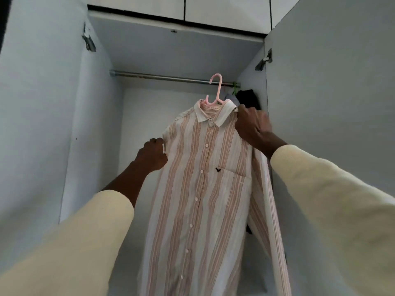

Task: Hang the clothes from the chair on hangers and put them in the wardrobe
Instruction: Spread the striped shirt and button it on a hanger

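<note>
A: Head view, only cam; striped shirt [205,178] on pink hanger [214,90], held up inside open wardrobe [94,124]; hanger hook looks to sit in front of the rail [162,77], tip about level w/ it; cannot tell if it's over the rail yet.

B: Hands?

A: Right hand [252,127] curled round shirt's shoulder just beside the collar, prob. gripping hanger arm through the cloth; left hand [152,154] lower, fingers curled, pinching the opp. shoulder/sleeve edge; both hands closed on the shirt, neither spread.

B: Key relation for next move?

A: Hook is above & slightly left of right hand; right hand nearer to it, so I'd judge it leads; shirt's long axis hangs vertical, top tilted away toward the rail; rail runs left-right across the cabinet; hook must go up, over, then down; free rail to the left; dark garment [249,99] w/ green hanger [234,88] at far right end, close to right hand; risk of bumping it.

B: Shirt appearance?

A: White w/ tan-pink vertical stripes; buttoned front, small dark logo above chest pocket; collar sits on hanger; right-side sleeve dangles loose; light fabric, will likely sway.
</note>
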